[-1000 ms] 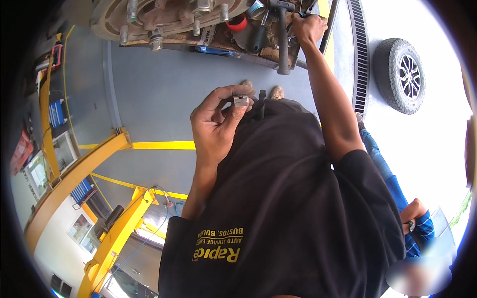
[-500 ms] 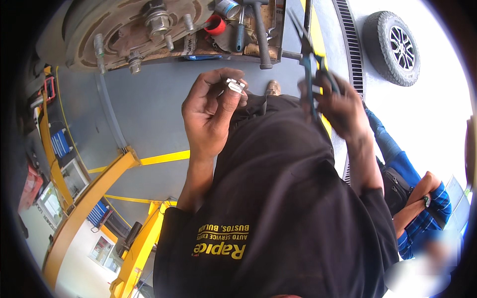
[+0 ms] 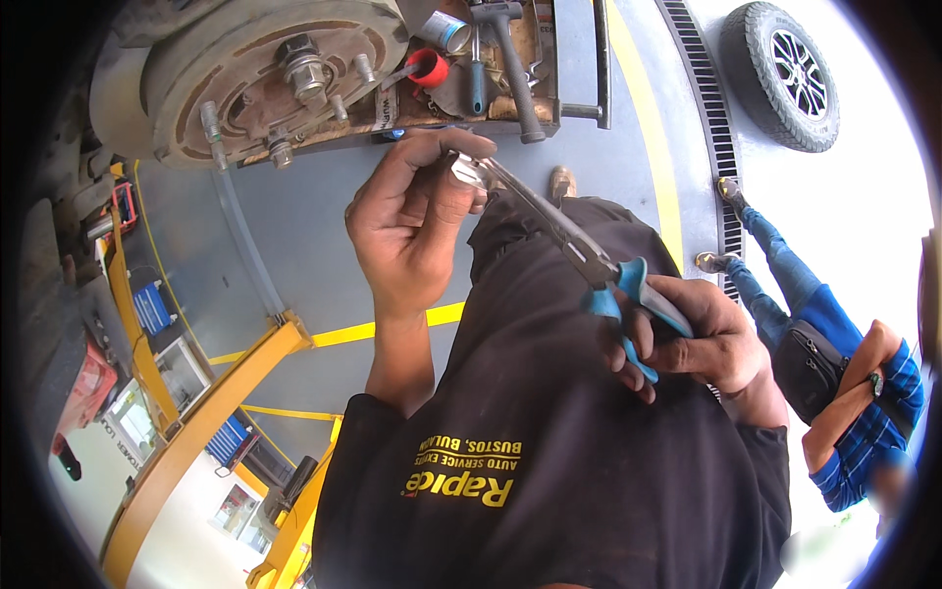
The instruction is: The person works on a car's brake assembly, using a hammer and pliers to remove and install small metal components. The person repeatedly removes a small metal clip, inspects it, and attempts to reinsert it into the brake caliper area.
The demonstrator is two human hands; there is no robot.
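Observation:
Between the thumb and fingers of my left hand [image 3: 407,221] is a small silvery metal clip [image 3: 468,170], held up in front of my dark shirt. My right hand [image 3: 702,334] is wrapped round the blue handles of long-nose pliers [image 3: 579,245]. Their long jaws point up and left, and the tips reach the clip's right side. Whether the jaws grip the clip or only touch it, I cannot tell. Beyond my left hand is a wheel hub [image 3: 280,88] with a large central nut and several studs.
A tool tray [image 3: 549,108] at the top holds a hammer [image 3: 510,69], a blue-handled screwdriver [image 3: 478,83], a red cup [image 3: 428,68] and a can [image 3: 444,32]. A wheel with tyre [image 3: 780,77] lies at the far right. Nearby stands a person with folded arms [image 3: 854,373]. Yellow lift arms [image 3: 201,422] stand at left.
My right hand has come lower and swung the pliers from pointing upward to pointing left, with their tips now at the clip. My left hand keeps its hold, nearly in place.

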